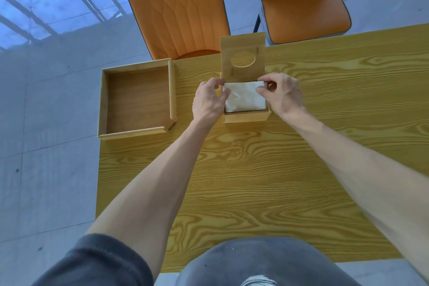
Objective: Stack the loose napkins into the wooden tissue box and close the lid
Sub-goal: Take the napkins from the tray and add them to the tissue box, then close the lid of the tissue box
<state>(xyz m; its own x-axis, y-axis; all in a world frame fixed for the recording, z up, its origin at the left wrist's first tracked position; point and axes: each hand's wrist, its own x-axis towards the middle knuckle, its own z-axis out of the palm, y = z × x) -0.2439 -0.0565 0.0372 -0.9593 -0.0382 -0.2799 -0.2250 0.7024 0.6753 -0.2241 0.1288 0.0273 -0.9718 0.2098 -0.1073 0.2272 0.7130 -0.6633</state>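
Observation:
The wooden tissue box (246, 117) stands on the table, its lid (242, 54) upright at the back, showing an oval hole. A white napkin (245, 97) lies on top of the box's opening. My left hand (209, 102) pinches the napkin's far left corner, at the box's left side. My right hand (282, 94) pinches the far right corner, at the box's right side. How many napkins lie underneath is hidden.
A shallow wooden tray (137, 100) with nothing in it sits at the table's left edge, beside the box. Two orange chairs (176, 7) (301, 4) stand behind the wood-grain table (255, 181). Grey floor lies to the left.

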